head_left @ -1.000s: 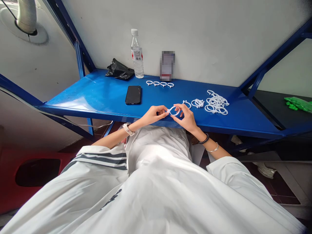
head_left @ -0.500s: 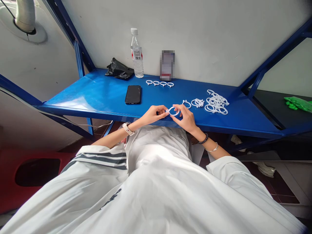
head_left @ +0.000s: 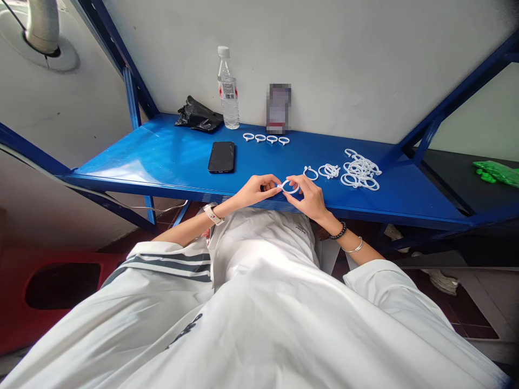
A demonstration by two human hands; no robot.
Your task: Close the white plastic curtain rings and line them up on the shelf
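Above the front edge of the blue table [head_left: 170,172], both my hands hold one white plastic ring [head_left: 290,193]. My left hand [head_left: 261,189] pinches the small end at the ring's left side between thumb and fingertips. On the other side, my right hand [head_left: 306,195] grips the hoop with thumb and fingers. Just past the right hand lies a single open white ring [head_left: 311,173]. To its right are a small cluster of rings [head_left: 329,171] and a larger heap of rings [head_left: 360,170]. Farther back, several closed rings [head_left: 260,138] stand in a row.
A black phone [head_left: 221,157] lies left of centre. Behind it are a water bottle [head_left: 229,94] and a crumpled black bag [head_left: 198,114]. A blurred, phone-like device [head_left: 278,108] leans on the wall. Blue frame bars [head_left: 425,140] rise at the table's ends. Green packaging [head_left: 497,173] lies far right.
Hardly anything differs. Both hands keep their hold on the ring, with only a very slight shift of ring and fingers; the things on the table stay put.
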